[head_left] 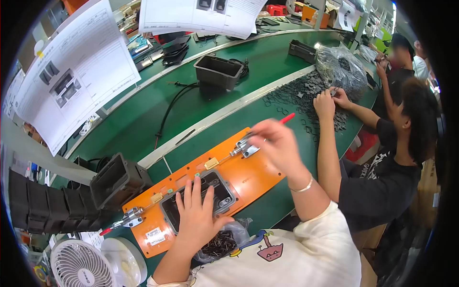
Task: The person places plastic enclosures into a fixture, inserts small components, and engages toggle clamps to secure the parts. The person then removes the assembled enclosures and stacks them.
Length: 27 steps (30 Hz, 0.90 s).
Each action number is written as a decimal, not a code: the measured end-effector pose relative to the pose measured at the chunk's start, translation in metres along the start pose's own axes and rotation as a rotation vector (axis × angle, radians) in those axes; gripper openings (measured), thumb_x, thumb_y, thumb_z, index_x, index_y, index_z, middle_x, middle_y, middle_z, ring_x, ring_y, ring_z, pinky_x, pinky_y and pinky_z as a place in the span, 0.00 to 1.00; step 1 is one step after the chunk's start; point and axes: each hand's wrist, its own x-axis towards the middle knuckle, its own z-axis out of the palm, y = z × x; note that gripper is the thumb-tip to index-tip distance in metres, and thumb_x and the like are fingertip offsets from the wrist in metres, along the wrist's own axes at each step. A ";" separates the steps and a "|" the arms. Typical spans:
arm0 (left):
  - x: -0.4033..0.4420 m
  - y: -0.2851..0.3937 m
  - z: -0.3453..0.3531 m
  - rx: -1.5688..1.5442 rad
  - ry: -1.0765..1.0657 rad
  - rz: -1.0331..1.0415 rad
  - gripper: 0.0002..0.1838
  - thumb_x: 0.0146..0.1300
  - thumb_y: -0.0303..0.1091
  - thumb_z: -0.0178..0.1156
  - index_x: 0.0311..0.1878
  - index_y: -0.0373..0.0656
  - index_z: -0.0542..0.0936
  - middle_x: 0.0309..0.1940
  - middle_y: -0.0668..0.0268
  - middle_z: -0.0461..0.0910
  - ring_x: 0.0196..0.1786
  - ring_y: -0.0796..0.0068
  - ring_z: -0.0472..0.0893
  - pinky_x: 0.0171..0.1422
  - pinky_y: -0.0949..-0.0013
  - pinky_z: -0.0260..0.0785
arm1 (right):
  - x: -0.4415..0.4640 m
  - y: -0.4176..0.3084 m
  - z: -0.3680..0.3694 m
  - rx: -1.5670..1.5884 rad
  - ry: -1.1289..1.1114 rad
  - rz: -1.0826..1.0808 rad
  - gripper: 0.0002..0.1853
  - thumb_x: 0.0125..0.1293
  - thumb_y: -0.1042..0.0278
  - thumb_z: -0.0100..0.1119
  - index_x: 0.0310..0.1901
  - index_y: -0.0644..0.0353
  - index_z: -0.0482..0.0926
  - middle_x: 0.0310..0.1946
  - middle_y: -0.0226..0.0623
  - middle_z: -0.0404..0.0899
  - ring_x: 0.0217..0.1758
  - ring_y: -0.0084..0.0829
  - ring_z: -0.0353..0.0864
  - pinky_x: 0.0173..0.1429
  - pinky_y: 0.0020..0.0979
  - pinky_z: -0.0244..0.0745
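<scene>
My left hand (pixel 197 217) lies with fingers spread over a black plastic housing (pixel 224 191), which has a grey rim and sits in an orange fixture plate (pixel 260 179). At the plate's right end, my right hand (pixel 277 143), slightly blurred, is closed around the lever of a metal toggle clamp (pixel 246 147). The lever's red tip sticks out beyond my fingers. Another toggle clamp (pixel 130 217), also red-tipped, is at the plate's left end. By my left wrist is a clear bag of dark screws (pixel 221 244).
Black housings (pixel 117 182) stand at left, near a white fan (pixel 81 265). Behind the fixture are another black housing (pixel 217 71) and a cable (pixel 167 112). At right, a co-worker's hands (pixel 330 103) handle small parts beside a plastic bag (pixel 342 67). Paper sheets (pixel 76 81) hang in front.
</scene>
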 end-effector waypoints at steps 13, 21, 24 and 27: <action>-0.001 -0.005 0.006 0.001 -0.002 0.027 0.43 0.51 0.64 0.64 0.58 0.34 0.75 0.68 0.36 0.59 0.72 0.34 0.56 0.66 0.26 0.47 | 0.053 0.018 0.098 -0.748 -0.793 -0.028 0.08 0.48 0.71 0.71 0.28 0.63 0.82 0.27 0.43 0.82 0.34 0.45 0.83 0.39 0.39 0.76; -0.002 -0.006 0.007 0.015 -0.004 0.037 0.43 0.49 0.62 0.67 0.57 0.34 0.75 0.69 0.36 0.57 0.72 0.34 0.57 0.67 0.29 0.49 | 0.062 0.014 0.103 -0.764 -0.931 0.048 0.08 0.47 0.72 0.72 0.27 0.63 0.81 0.26 0.42 0.83 0.35 0.43 0.83 0.38 0.39 0.76; -0.002 -0.007 0.007 -0.009 0.004 0.045 0.42 0.52 0.63 0.64 0.57 0.34 0.75 0.68 0.35 0.59 0.71 0.33 0.57 0.65 0.26 0.48 | 0.053 0.013 0.101 -0.735 -0.839 0.092 0.11 0.46 0.73 0.72 0.29 0.64 0.78 0.28 0.42 0.82 0.35 0.43 0.83 0.38 0.39 0.75; -0.002 -0.008 0.008 -0.019 0.000 0.050 0.41 0.52 0.62 0.64 0.57 0.33 0.75 0.68 0.35 0.59 0.71 0.33 0.57 0.66 0.26 0.48 | 0.050 0.020 0.097 -0.649 -0.806 0.070 0.16 0.48 0.73 0.72 0.35 0.64 0.74 0.28 0.43 0.80 0.35 0.46 0.81 0.38 0.40 0.74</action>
